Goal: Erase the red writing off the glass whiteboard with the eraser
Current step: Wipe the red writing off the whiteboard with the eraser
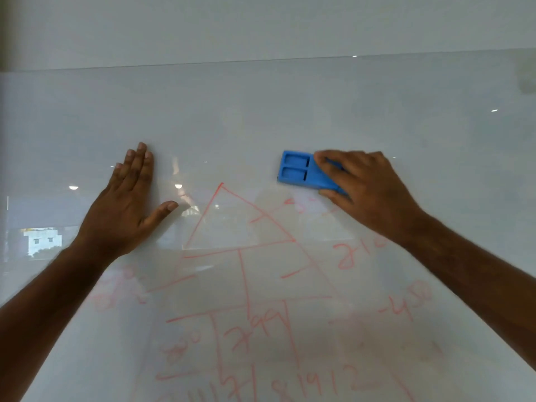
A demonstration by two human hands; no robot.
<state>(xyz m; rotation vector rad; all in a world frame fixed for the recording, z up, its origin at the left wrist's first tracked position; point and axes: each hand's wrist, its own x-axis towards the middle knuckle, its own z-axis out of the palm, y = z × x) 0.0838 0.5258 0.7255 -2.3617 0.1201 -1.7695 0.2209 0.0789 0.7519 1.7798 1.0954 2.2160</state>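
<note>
A glass whiteboard (261, 111) fills the view. Red writing (246, 256) covers its lower middle: a triangle, crossing lines and several numbers, some of them smeared. My right hand (365, 190) grips a blue eraser (301, 171) by its right end and presses it flat on the glass, just above and to the right of the triangle's tip. Faint red smudges lie right under the eraser. My left hand (130, 204) lies flat on the board to the left of the triangle, fingers apart and holding nothing.
The board's top edge (261, 60) runs across the upper view with a plain wall (261, 24) above it. Ceiling lights and a window reflect in the glass at the left.
</note>
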